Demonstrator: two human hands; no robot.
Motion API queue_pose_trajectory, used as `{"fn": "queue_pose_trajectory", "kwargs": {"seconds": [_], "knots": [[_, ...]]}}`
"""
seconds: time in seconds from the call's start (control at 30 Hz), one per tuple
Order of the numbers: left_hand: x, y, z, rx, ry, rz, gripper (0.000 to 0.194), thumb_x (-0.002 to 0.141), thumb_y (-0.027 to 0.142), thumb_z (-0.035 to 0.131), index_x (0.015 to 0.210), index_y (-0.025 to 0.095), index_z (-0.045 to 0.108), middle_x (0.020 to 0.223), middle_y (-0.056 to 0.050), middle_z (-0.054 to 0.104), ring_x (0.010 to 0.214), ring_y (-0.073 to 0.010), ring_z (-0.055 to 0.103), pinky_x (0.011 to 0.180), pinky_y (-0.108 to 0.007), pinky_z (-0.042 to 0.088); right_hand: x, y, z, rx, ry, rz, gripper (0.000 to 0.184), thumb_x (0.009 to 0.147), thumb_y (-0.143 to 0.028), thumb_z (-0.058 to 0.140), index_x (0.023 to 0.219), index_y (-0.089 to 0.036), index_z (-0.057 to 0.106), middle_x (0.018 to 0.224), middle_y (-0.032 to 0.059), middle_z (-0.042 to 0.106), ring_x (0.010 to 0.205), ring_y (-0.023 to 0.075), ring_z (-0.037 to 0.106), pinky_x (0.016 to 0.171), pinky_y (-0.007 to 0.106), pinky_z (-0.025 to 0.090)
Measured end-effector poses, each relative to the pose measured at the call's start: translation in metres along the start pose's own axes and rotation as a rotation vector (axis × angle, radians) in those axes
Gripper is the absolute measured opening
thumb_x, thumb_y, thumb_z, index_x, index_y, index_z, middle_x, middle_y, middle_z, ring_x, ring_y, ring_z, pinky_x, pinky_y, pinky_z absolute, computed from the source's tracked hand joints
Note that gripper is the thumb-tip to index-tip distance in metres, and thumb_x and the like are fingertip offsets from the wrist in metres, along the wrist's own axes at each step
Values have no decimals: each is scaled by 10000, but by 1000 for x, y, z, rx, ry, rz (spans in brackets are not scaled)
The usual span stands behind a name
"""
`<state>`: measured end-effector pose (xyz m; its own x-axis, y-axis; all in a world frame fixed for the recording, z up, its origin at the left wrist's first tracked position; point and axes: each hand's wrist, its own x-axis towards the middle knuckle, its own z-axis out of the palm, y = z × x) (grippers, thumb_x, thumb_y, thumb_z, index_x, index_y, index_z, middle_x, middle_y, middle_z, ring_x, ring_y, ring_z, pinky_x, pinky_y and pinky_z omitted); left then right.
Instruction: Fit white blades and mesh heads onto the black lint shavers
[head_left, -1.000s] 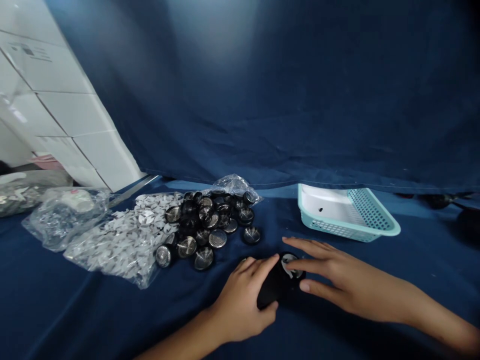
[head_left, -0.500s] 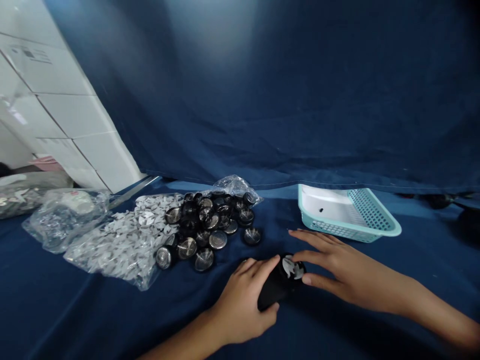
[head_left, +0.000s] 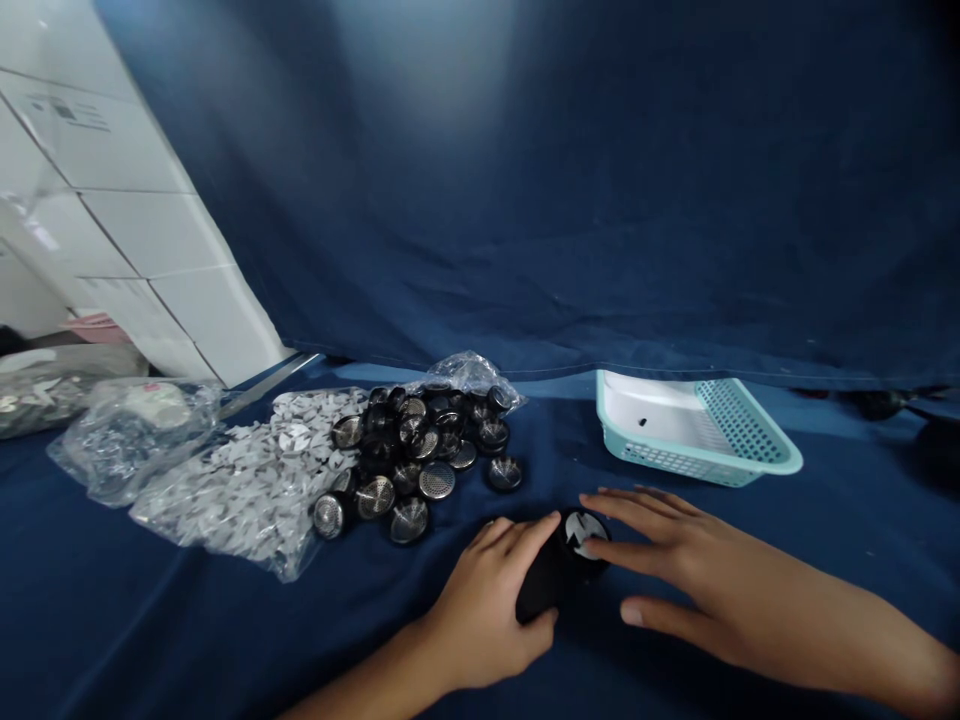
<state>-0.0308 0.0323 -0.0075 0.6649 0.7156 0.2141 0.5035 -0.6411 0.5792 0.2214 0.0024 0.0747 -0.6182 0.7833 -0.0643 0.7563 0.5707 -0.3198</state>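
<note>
My left hand (head_left: 487,590) is wrapped round a black, rounded object (head_left: 551,580) lying on the blue cloth. At that object's far end is a small round disc with a white blade piece (head_left: 581,528). My right hand (head_left: 675,560) lies over that end with fingers stretched out, fingertips touching the disc and thumb apart below. A heap of round black-and-metal mesh caps (head_left: 420,450) lies to the left of both hands.
A clear bag of small white blade pieces (head_left: 240,480) lies left of the caps, with more bags (head_left: 127,430) further left. A teal basket (head_left: 697,425) with a white tray inside stands at the back right. A blue curtain hangs behind; white boxes (head_left: 112,210) stack at left.
My right hand has slid a little toward me and spread flatter, its thumb dropping away from the black object. The left hand has kept its grip and place.
</note>
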Motion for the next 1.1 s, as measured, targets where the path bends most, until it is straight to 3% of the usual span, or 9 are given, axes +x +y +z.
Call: {"fn": "queue_pose_trajectory", "kwargs": {"seconds": [0.17, 0.4, 0.67, 0.97, 1.1], "knots": [[0, 0, 0, -11, 3, 11, 819, 699, 190, 629, 1448, 249, 302, 1367, -64, 509, 1185, -286, 476, 1037, -502, 400, 7, 3, 8, -15, 56, -45, 541, 921, -491, 512, 1433, -395, 365, 1538, 15, 339, 1378, 338, 350, 1094, 591, 341], [0, -2, 0, -3, 10, 20, 831, 692, 186, 632, 1447, 263, 295, 1379, -56, 505, 1185, -278, 477, 1050, -496, 390, 15, 9, 16, -182, 223, -51, 456, 911, -483, 536, 1340, -328, 530, 1513, 59, 384, 1387, 354, 326, 1100, 608, 312], [0, 0, 0, -10, 8, 14, 814, 691, 189, 638, 1437, 239, 316, 1372, -56, 509, 1176, -280, 476, 1046, -493, 393, 6, -2, 10, -248, 96, -64, 491, 929, -538, 460, 1366, -316, 499, 1540, 62, 322, 1384, 357, 324, 1080, 630, 341], [1, 0, 0, -7, 9, 17, 822, 680, 180, 629, 1436, 239, 311, 1370, -66, 510, 1184, -289, 472, 1043, -503, 391, 9, -6, 11, -347, 102, -118, 491, 940, -490, 473, 1364, -247, 510, 1505, 102, 377, 1357, 368, 367, 1053, 647, 370], [0, -1, 0, -10, 7, 18, 831, 679, 185, 634, 1438, 242, 302, 1369, -60, 511, 1179, -285, 474, 1046, -497, 386, 5, -6, 10, -330, 86, -134, 471, 953, -496, 442, 1374, -290, 491, 1509, 62, 382, 1367, 333, 366, 1080, 617, 360]]}}
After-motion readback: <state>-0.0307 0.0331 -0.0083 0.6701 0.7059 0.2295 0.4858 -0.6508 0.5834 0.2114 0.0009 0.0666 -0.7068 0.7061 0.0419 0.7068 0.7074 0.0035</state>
